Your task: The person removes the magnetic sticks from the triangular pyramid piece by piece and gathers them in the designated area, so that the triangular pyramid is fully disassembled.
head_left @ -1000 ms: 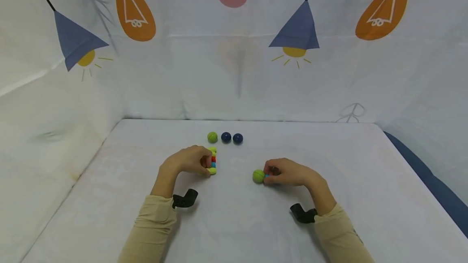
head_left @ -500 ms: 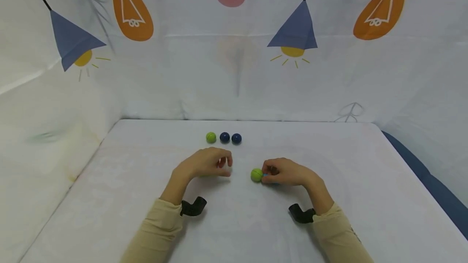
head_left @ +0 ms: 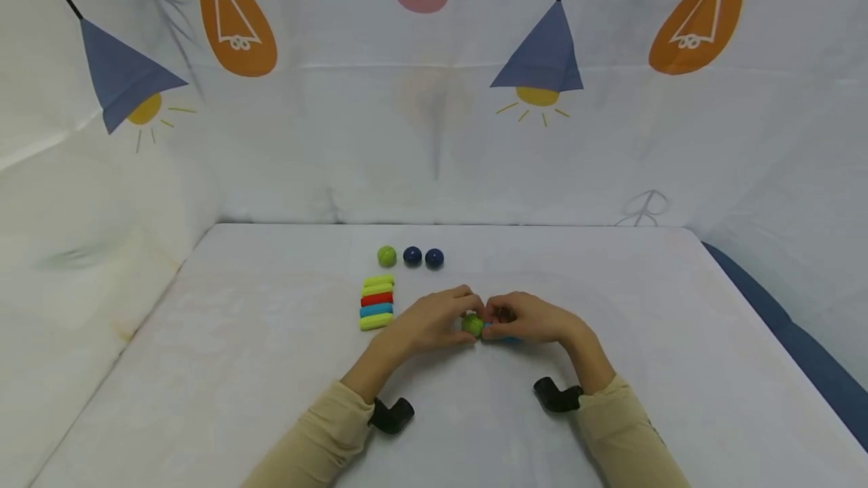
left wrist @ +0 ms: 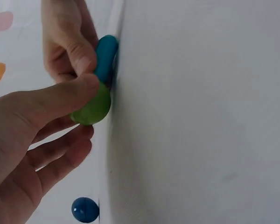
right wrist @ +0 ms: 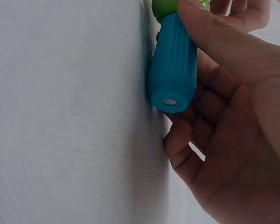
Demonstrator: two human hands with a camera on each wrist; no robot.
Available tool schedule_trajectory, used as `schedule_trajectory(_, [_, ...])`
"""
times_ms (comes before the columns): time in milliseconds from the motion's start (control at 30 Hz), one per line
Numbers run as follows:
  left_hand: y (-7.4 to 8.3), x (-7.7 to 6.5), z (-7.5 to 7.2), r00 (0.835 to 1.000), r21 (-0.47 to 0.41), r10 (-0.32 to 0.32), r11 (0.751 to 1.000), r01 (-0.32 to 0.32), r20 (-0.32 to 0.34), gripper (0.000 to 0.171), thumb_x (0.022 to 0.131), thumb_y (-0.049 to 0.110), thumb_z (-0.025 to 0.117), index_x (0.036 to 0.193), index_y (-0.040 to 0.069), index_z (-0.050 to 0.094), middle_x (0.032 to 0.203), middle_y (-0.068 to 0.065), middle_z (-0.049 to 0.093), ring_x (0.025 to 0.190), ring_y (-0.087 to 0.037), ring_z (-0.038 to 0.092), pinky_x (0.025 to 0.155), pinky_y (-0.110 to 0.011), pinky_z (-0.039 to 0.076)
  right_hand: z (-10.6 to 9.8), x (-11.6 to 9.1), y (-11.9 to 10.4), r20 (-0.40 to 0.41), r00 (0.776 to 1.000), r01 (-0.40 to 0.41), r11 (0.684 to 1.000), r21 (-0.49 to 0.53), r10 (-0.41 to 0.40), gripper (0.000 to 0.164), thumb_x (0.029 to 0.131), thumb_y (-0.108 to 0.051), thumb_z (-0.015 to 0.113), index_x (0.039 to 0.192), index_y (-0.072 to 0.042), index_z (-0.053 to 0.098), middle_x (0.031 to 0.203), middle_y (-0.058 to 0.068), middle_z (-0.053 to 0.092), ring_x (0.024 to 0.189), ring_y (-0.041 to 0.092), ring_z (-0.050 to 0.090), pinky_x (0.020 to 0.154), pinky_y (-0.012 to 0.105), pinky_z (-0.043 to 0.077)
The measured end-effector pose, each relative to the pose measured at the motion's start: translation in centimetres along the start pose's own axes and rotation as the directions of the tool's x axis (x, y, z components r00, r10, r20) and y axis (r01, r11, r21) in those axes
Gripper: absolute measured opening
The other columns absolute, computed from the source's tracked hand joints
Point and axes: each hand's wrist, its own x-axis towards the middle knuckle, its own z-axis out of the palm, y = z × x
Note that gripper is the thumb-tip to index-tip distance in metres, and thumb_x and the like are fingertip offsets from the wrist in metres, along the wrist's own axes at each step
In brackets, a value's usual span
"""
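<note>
My left hand point(head_left: 434, 320) pinches a green ball point(left wrist: 95, 106) between thumb and fingertips. The ball sits against the end of a blue ribbed stick point(right wrist: 172, 65), gripped by my right hand point(head_left: 532, 317) close over the table. The stick's near end, in the right wrist view, shows a small round silvery spot. In the head view the fingertips of both hands meet around the ball, and the right fingers hide most of the stick.
Left of the hands, several short sticks point(head_left: 377, 300) in yellow, red and blue lie side by side on the white table point(head_left: 169, 367). Behind them stand another green ball point(head_left: 386, 256) and two dark blue balls point(head_left: 412, 256) in a row.
My left hand has left the row of coloured sticks, moved right and taken hold of the green ball. The right hand stays in place with the blue stick.
</note>
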Motion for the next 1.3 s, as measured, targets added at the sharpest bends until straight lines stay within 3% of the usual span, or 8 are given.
schedule_trajectory(300, [0.5,0.7,-0.6,1.000,-0.033,0.020,0.999,-0.020,0.008,0.025,0.080,0.020,0.072,0.104,0.021,0.063,0.095,0.011,0.058,0.084,-0.008,0.055,0.075,-0.017,0.044,-0.2,-0.3,0.6,0.038,0.999,0.022,0.995,0.100,-0.026,0.015,0.086,-0.028,0.069,0.085,-0.015,0.062,0.068,-0.006,0.048,0.061,0.004,0.044,0.057,0.019,0.037])
schedule_trajectory(433, [0.0,1.0,-1.4,0.999,-0.005,0.021,1.000,-0.022,-0.036,0.024,0.079,0.019,0.072,0.101,0.020,0.061,0.094,0.009,0.057,0.085,-0.008,0.055,0.076,-0.019,0.045,-0.4,-0.3,0.6,0.048,0.998,0.025,0.996,0.091,-0.030,0.011,0.087,-0.026,0.067,0.085,-0.016,0.063,0.068,-0.007,0.050,0.060,0.004,0.044,0.057,0.020,0.038])
schedule_trajectory(633, [-1.5,2.5,-3.3,0.982,0.042,-0.069,0.996,0.077,-0.175,0.026,0.080,0.015,0.073,0.101,0.015,0.060,0.097,0.003,0.059,0.090,-0.013,0.058,0.080,-0.025,0.049,-0.5,-0.2,0.7,0.047,0.999,0.005,0.997,0.078,-0.009,0.007,0.086,-0.025,0.067,0.084,-0.019,0.065,0.067,-0.007,0.051,0.060,0.004,0.044,0.058,0.020,0.039])
schedule_trajectory(733, [-2.6,3.8,-3.7,0.973,0.072,-0.109,0.989,0.126,-0.204,0.027,0.080,0.014,0.074,0.102,0.015,0.059,0.099,0.002,0.059,0.089,-0.016,0.060,0.077,-0.028,0.049,-0.4,-0.2,0.8,0.047,0.999,0.000,0.996,0.090,-0.004,0.009,0.086,-0.027,0.068,0.084,-0.019,0.065,0.066,-0.007,0.050,0.059,0.003,0.044,0.057,0.020,0.038])
schedule_trajectory(933, [-4.2,5.2,-3.7,0.970,0.129,-0.165,0.973,0.190,-0.181,0.025,0.082,0.017,0.071,0.105,0.016,0.060,0.103,0.001,0.062,0.085,-0.018,0.059,0.077,-0.034,0.049,0.0,-0.1,0.9,0.072,0.997,-0.010,0.994,0.110,0.002,0.012,0.086,-0.029,0.068,0.086,-0.018,0.064,0.066,-0.007,0.049,0.060,0.003,0.044,0.058,0.019,0.038])
schedule_trajectory(1100, [-5.2,5.7,-3.3,0.970,0.159,-0.158,0.969,0.188,-0.182,0.025,0.084,0.014,0.069,0.107,0.015,0.061,0.105,0.001,0.064,0.081,-0.020,0.061,0.078,-0.036,0.049,0.3,0.1,1.0,0.067,0.998,0.005,0.995,0.102,-0.012,0.014,0.086,-0.030,0.068,0.085,-0.017,0.064,0.066,-0.006,0.050,0.061,0.003,0.045,0.059,0.018,0.038])
schedule_trajectory(1300, [-5.7,6.2,-2.9,0.974,0.116,-0.181,0.974,0.197,-0.138,0.029,0.086,0.009,0.065,0.115,0.012,0.060,0.109,-0.001,0.063,0.087,-0.020,0.061,0.083,-0.037,0.049,0.2,0.0,1.2,0.052,0.998,0.025,0.994,0.108,-0.031,0.012,0.088,-0.030,0.066,0.090,-0.018,0.064,0.072,-0.005,0.053,0.066,0.005,0.047,0.062,0.020,0.040])
